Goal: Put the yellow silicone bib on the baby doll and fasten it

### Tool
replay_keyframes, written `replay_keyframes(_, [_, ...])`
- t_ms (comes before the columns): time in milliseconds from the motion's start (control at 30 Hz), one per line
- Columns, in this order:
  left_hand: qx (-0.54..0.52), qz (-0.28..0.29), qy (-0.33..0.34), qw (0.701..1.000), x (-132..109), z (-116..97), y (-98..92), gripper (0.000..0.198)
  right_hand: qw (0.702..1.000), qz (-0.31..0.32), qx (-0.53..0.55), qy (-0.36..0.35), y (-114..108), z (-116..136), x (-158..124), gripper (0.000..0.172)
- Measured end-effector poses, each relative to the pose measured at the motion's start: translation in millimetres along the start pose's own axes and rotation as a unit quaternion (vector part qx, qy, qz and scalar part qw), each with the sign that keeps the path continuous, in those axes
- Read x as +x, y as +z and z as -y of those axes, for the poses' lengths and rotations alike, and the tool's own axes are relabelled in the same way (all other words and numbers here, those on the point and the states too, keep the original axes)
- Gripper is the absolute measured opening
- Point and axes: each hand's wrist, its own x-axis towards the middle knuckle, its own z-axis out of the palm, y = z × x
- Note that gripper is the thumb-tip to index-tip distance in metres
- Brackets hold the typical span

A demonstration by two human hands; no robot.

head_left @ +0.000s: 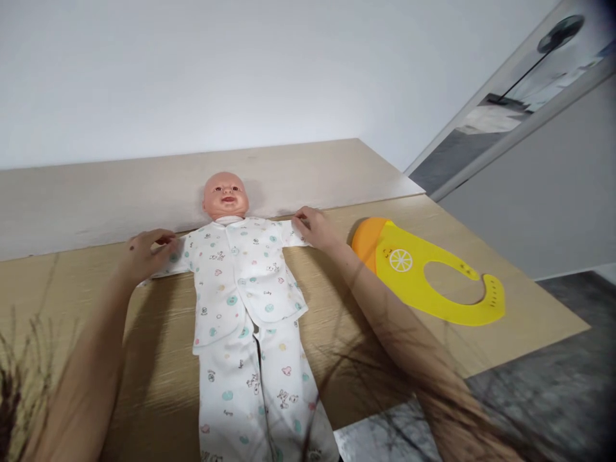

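A baby doll (225,196) lies on its back on a wooden table (337,308), dressed in a white patterned top (240,269) and matching trousers (255,391). Its arms are stretched out sideways. My left hand (144,253) is closed on the cuff of the sleeve on the left. My right hand (312,226) pinches the end of the sleeve on the right. Both of my forearms reach in from the bottom of the view.
A yellow and orange silicone bib (423,273) lies on the table to the right of the doll. A raised pale wooden ledge (96,192) runs behind the doll's head against a white wall. The table's right edge drops to a grey floor.
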Motion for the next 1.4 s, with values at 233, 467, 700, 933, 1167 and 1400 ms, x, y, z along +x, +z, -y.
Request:
replay_keyframes(233, [-0.005, 0.0, 0.05, 0.999, -25, 9, -8.3, 0.034, 0.987, -0.017, 0.002, -0.162, -11, -6, -32, 0.033])
replay_keyframes(467, [0.023, -0.041, 0.1, 0.994, -32, 25, 12.4, 0.024, 0.987, -0.037, -0.071, -0.138, -2, -17, -53, 0.025])
replay_keyframes(700, [0.041, -0.056, 0.125, 0.99, -33, 24, 6.5, 0.018, 0.986, -0.098, -0.058, -0.122, 3, -21, -49, 0.026])
replay_keyframes(933, [0.045, -0.076, 0.133, 0.987, -34, 22, 4.4, 0.021, 0.985, -0.136, -0.043, -0.095, -2, -20, -58, 0.029])
replay_keyframes(1167, [0.104, -0.108, 0.152, 0.977, -39, 25, 1.3, 0.019, 0.98, -0.154, -0.112, 0.063, 4, -16, -66, 0.043])
replay_keyframes(1400, [0.207, -0.168, 0.158, 0.951, -45, 13, 0.2, 0.019, 0.979, -0.127, -0.076, 0.141, 6, -15, -66, 0.046])
